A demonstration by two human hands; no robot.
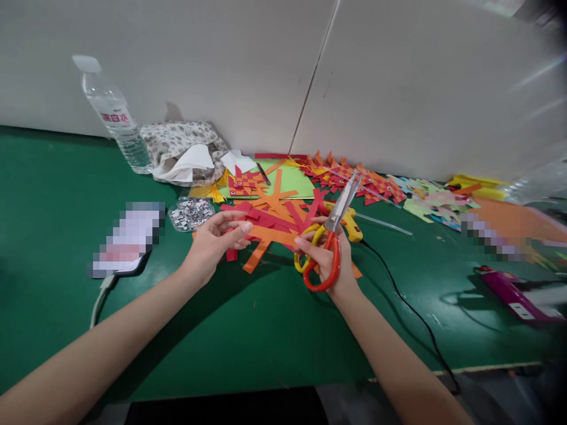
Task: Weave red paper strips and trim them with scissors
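My left hand [215, 239] pinches the left end of an orange paper strip [273, 234] between thumb and fingers. At the strip's other end, my right hand [339, 260] grips it with thumb and fingertips. The same hand carries a pair of scissors [341, 203], its blades pointing up and away and its red and yellow handles hanging about the fingers. Beneath both hands lies a loose pile of red and orange paper strips [277, 203]. A yellow glue gun [353, 226] rests just behind my right hand, partly hidden by it.
Woven paper fish [354, 177] lie along the wall, right of a green sheet [296, 184]. A bag of googly eyes [191, 213], a phone [128, 239], a water bottle [116, 115] and a cloth tissue holder [183, 141] are left. A purple power strip [516, 295] sits right.
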